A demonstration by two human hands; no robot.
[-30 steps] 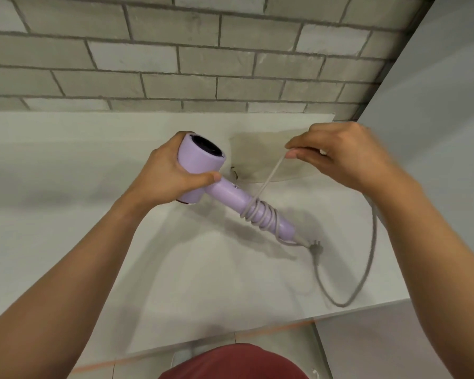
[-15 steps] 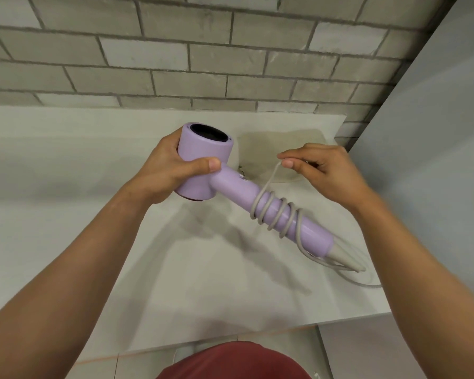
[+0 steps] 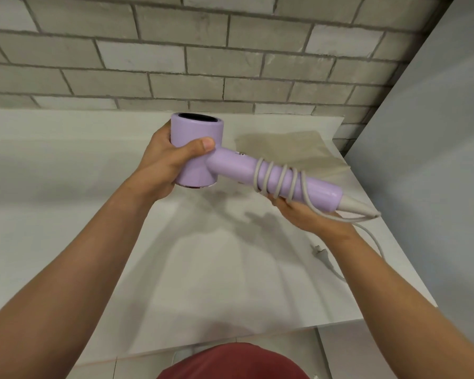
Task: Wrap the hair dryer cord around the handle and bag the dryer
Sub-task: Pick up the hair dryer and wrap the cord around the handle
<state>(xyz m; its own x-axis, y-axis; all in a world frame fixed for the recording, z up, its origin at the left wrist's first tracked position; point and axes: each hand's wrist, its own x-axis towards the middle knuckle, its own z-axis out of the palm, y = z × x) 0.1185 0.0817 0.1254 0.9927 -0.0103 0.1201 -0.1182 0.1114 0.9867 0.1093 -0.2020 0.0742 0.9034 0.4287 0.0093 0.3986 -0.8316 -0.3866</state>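
Note:
A lilac hair dryer point(image 3: 230, 168) is held in the air above the white counter point(image 3: 66, 187). My left hand point(image 3: 167, 165) grips its round head, handle pointing right. Several turns of the grey cord point(image 3: 275, 179) wind around the handle. My right hand point(image 3: 307, 214) is under the handle, palm up, with the cord running through its fingers. The loose cord drops past my right wrist to the plug point(image 3: 320, 251) lying on the counter. A beige bag point(image 3: 290, 149) lies flat on the counter behind the dryer.
A grey brick wall point(image 3: 203, 58) rises behind the counter. A plain grey wall point(image 3: 435, 132) closes off the right side. The counter's front edge point(image 3: 257, 337) runs just above my red clothing point(image 3: 230, 362).
My right hand has gone from above the handle down to beneath it, carrying the cord around. The dryer has tipped flatter and moved slightly right.

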